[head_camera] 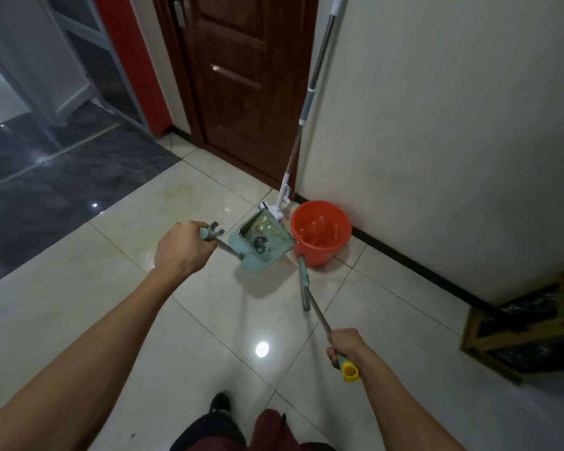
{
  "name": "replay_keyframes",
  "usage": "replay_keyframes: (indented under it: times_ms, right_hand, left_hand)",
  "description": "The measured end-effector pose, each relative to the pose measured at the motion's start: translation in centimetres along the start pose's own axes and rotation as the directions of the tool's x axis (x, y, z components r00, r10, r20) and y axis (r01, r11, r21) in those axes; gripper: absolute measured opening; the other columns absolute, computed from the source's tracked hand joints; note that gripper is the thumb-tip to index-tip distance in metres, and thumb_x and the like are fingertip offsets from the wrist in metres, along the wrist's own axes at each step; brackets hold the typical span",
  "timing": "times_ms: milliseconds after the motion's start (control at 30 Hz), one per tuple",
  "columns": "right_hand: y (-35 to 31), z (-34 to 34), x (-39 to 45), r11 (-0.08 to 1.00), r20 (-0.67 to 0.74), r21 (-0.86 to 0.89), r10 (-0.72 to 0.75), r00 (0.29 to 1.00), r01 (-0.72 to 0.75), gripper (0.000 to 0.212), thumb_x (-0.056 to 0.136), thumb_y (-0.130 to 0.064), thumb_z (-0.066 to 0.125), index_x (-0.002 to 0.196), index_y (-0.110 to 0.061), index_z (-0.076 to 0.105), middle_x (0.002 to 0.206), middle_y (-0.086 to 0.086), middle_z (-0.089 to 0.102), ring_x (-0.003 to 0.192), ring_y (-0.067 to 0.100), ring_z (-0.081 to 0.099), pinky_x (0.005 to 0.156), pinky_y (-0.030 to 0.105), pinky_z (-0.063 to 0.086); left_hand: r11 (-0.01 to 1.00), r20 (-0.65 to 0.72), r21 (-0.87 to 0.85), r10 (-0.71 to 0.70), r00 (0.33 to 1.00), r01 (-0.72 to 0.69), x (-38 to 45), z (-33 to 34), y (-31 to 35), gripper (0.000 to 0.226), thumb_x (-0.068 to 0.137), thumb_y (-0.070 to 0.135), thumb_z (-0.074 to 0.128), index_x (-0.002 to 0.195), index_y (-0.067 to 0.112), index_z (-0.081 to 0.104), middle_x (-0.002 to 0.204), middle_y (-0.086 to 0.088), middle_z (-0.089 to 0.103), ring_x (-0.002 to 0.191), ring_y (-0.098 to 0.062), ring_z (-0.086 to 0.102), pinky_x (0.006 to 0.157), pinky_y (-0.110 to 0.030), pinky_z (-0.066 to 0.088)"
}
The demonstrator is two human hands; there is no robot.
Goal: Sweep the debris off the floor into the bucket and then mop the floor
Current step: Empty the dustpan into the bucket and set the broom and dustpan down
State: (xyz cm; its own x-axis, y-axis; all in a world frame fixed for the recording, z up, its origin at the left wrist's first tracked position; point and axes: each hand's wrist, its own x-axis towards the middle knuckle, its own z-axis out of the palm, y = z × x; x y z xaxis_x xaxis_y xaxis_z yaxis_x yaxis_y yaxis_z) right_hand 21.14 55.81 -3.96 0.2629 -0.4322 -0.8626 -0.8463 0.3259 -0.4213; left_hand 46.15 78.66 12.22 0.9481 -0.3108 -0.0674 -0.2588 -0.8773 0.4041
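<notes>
A brown wooden door stands ahead, a white wall runs along the right, and a wooden crate lined with black plastic sits by its dark skirting. A mop leans in the corner, its head on the pale tiled floor just behind the dustpan. The left hand is clenched around the dustpan's handle top; the right hand grasps the broom handle near its yellow end cap. The green dustpan is held tilted beside the orange bucket, its rim touching or nearly touching the bucket, with debris inside. The broom's long axis runs from the right hand forward toward the bucket.
</notes>
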Motion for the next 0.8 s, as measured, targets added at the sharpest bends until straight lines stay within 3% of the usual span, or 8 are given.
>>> replay_keyframes:
  times_ms: [167,333,500,633,800]
  right_hand:
    - [-0.4,-1.5,1.4,0.994,-0.024,0.087,0.070,0.997,-0.068,0.016,0.094,0.006,0.040,0.085,0.009,0.053,0.045,0.012,0.051,0.029,0.017,0.040,0.037,0.019,0.037]
    - [-2.3,-2.3,3.5,0.974,-0.021,0.196,0.117,0.993,-0.111,0.013,0.098,0.001,0.043,0.094,0.008,0.053,0.048,0.014,0.052,0.025,0.016,0.040,0.034,0.017,0.037]
    - [-5.1,-3.1,5.2,0.951,-0.055,0.285,0.142,0.988,-0.121,0.016,0.096,0.001,0.042,0.097,0.011,0.054,0.054,0.017,0.055,0.029,0.019,0.044,0.032,0.019,0.038]
    - [-7.0,-3.1,5.9,0.917,-0.096,0.385,0.149,0.984,-0.101,0.017,0.096,0.003,0.040,0.101,0.012,0.054,0.063,0.021,0.058,0.036,0.022,0.048,0.033,0.020,0.040]
    - [-9.8,-4.2,7.3,0.882,-0.117,0.469,0.120,0.986,-0.052,0.017,0.094,0.003,0.040,0.099,0.011,0.054,0.059,0.020,0.057,0.038,0.024,0.048,0.033,0.024,0.040]
  left_hand:
    - [0.997,0.010,-0.024,0.069,0.998,-0.069,3.8,0.4,3.1,0.009,0.085,0.035,0.071,0.087,0.027,0.073,0.071,0.000,0.065,0.070,-0.027,0.064,0.067,-0.042,0.060]
    - [0.985,0.028,0.000,0.175,0.984,-0.175,8.9,1.2,5.9,0.007,0.088,0.032,0.068,0.083,0.027,0.071,0.070,0.001,0.063,0.067,-0.022,0.061,0.060,-0.033,0.050]
    - [0.947,0.061,0.103,0.298,0.953,-0.303,14.3,3.1,8.2,0.015,0.084,0.038,0.062,0.086,0.029,0.072,0.071,0.002,0.067,0.070,-0.027,0.066,0.065,-0.040,0.059]
    - [0.824,0.142,0.246,0.489,0.860,-0.509,17.6,4.2,11.2,0.023,0.085,0.039,0.056,0.099,0.033,0.073,0.082,-0.003,0.071,0.076,-0.031,0.068,0.066,-0.036,0.055]
    - [0.547,0.336,0.414,0.650,0.681,-0.727,18.6,5.2,15.8,0.025,0.093,0.029,0.055,0.113,0.028,0.068,0.098,-0.006,0.072,0.087,-0.032,0.069,0.064,-0.034,0.044]
